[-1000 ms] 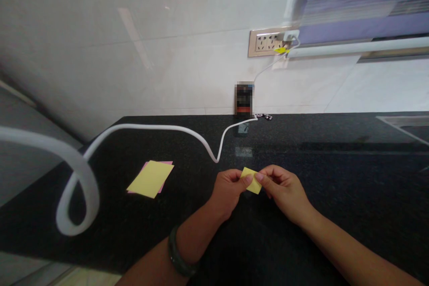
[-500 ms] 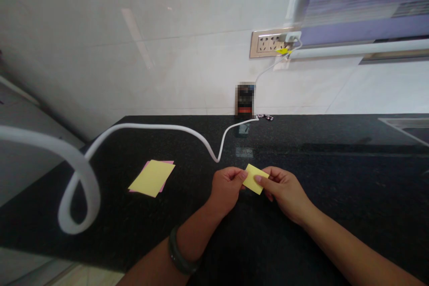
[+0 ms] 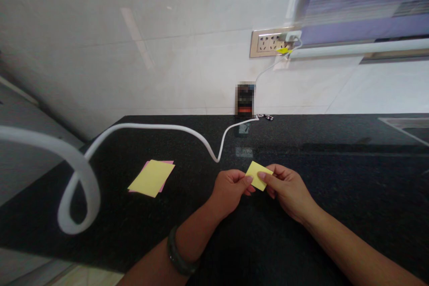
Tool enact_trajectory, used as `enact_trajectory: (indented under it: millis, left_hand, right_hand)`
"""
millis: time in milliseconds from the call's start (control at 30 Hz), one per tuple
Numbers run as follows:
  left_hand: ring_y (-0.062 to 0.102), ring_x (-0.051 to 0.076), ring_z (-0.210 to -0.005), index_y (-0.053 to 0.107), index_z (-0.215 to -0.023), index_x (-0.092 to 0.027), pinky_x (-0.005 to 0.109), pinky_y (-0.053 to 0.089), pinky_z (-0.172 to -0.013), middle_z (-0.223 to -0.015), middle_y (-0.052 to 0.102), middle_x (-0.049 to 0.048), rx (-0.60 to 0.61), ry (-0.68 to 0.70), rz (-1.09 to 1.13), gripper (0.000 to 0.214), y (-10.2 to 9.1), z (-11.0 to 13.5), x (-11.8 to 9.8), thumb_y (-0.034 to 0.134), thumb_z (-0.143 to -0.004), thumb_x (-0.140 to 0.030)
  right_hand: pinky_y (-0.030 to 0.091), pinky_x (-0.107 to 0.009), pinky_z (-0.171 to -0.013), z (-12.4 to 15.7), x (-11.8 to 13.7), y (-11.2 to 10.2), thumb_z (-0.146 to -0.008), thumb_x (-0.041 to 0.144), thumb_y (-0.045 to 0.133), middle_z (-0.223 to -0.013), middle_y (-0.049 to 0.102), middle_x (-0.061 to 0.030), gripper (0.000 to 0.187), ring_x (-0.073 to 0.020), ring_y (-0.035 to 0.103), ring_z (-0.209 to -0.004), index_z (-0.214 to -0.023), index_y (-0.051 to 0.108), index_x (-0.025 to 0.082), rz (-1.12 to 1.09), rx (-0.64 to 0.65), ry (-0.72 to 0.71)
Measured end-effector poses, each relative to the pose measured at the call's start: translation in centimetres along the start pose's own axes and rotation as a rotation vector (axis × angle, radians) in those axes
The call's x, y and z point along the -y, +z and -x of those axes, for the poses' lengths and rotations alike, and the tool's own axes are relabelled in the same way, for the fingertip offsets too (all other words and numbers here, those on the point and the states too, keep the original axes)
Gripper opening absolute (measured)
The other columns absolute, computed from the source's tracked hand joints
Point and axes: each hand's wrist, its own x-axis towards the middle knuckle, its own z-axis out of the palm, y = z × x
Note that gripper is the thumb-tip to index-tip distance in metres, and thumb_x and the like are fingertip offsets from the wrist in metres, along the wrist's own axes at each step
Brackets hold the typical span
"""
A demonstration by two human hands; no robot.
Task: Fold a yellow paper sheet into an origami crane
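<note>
A small yellow piece of paper [image 3: 256,182] is held over the dark counter between both my hands. My left hand [image 3: 231,190] pinches its left corner, thumb on top. From the right, my right hand [image 3: 287,192] grips it with the thumb pressed on its face and the fingers behind. Whether the paper is folded I cannot tell. Off to the left, a larger yellow sheet [image 3: 151,178] lies flat on a pink sheet [image 3: 170,162], whose edges stick out at the top and lower sides.
A thick white cable [image 3: 167,127] curves over the black counter [image 3: 110,232] and loops at the left. A pixelated phone-like device [image 3: 246,100] leans on the tiled wall below a socket panel [image 3: 264,44]. A sink edge [image 3: 398,127] shows at the far right.
Both my hands have shifted slightly to the right with the small yellow paper. My left thumb now lies further over its corner. The sheets at the left have stayed put.
</note>
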Motion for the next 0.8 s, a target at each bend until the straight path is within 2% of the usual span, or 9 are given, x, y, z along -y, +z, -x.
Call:
enact_trajectory:
  millis: [200, 333, 600, 700, 800]
  left_hand:
    - [0.053, 0.011, -0.051, 0.062, -0.063, -0.013, 0.023, 0.041, -0.053, -0.056, 0.061, 0.0045, -0.041, 0.013, 0.049, 0.027, -0.17, 0.01, -0.36, 0.056, -0.069, -0.038]
    - [0.055, 0.012, -0.063, 0.063, -0.079, -0.014, 0.022, 0.041, -0.057, -0.069, 0.063, 0.0036, 0.04, -0.017, 0.141, 0.024, -0.31, 0.06, -0.75, 0.058, -0.068, -0.035]
    - [0.057, 0.014, -0.068, 0.063, -0.081, -0.011, 0.025, 0.043, -0.061, -0.074, 0.062, 0.0066, 0.073, -0.056, 0.277, 0.027, -0.58, -0.02, -0.3, 0.059, -0.068, -0.034]
    - [0.057, 0.015, -0.068, 0.061, -0.085, -0.011, 0.025, 0.044, -0.06, -0.076, 0.062, 0.0067, 0.081, -0.067, 0.312, 0.028, -0.5, -0.04, -0.34, 0.059, -0.068, -0.034]
    - [0.057, 0.014, -0.066, 0.06, -0.084, -0.012, 0.023, 0.044, -0.055, -0.075, 0.061, 0.0059, 0.037, -0.087, 0.332, 0.027, -0.37, -0.11, -0.47, 0.059, -0.068, -0.034]
  right_hand:
    - [0.025, -0.021, -0.039, -0.1, 0.07, -0.52, -0.072, 0.038, 0.056, -0.043, 0.042, 0.0047, 0.025, -0.0062, 0.034, -0.039, -0.064, 0.056, 0.015, 0.049, -0.03, -0.073]
    - [0.023, -0.021, -0.038, 0.03, 0.38, -0.73, -0.072, 0.038, 0.056, -0.043, 0.042, 0.0048, 0.025, -0.006, 0.034, -0.039, -0.066, 0.058, 0.014, 0.136, 0.032, -0.048]
    - [0.028, -0.022, -0.04, 0.07, 0.37, -0.54, -0.077, 0.041, 0.048, -0.044, 0.044, 0.0032, 0.033, -0.0067, 0.036, -0.039, -0.06, 0.057, 0.014, 0.098, 0.099, -0.049]
    - [0.027, -0.021, -0.039, 0.0, 0.25, -0.64, -0.076, 0.041, 0.05, -0.046, 0.046, 0.0028, 0.031, -0.0063, 0.036, -0.038, -0.062, 0.058, 0.014, 0.14, 0.084, -0.052]
    - [0.028, -0.021, -0.038, 0.02, 0.37, -0.6, -0.076, 0.04, 0.049, -0.047, 0.047, 0.003, 0.029, -0.0063, 0.036, -0.038, -0.065, 0.057, 0.014, 0.178, 0.062, -0.072]
